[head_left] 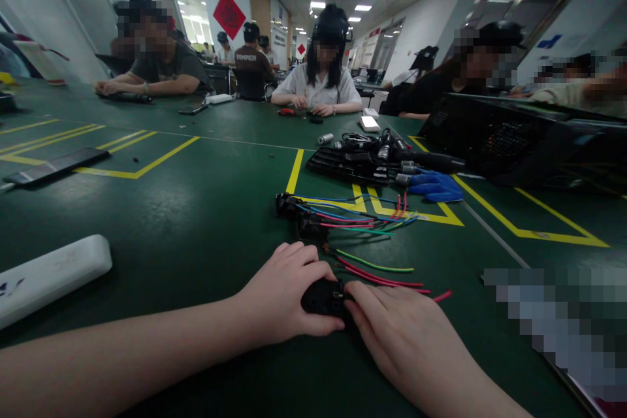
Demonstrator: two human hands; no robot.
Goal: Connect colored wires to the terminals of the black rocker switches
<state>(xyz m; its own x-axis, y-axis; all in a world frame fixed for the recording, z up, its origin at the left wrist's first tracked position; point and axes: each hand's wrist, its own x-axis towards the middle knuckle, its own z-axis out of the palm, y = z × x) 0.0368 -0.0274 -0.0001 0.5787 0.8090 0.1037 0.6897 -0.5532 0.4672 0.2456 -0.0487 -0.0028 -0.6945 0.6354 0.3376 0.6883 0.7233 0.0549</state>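
Observation:
My left hand [289,297] is wrapped round a small black plastic housing [321,298] with little metal contacts at its right end. The fingers of my right hand [396,313] are pinched together against that end; what lies between them is hidden. Just beyond my hands, red wires [382,275] and a yellow-green wire [375,260] stretch to the right. A short red wire end [442,296] shows past my right hand. Farther off lie black connector blocks [309,225] with blue, red and green wires attached.
A black tray [350,166] heaped with cables and metal cylinders stands ahead, beside a blue cloth-like item [435,186]. A large black case [529,140] is at right, a white bar-shaped object [59,277] at left. A flat dark device [59,165] lies farther left. People sit across the green table [196,222].

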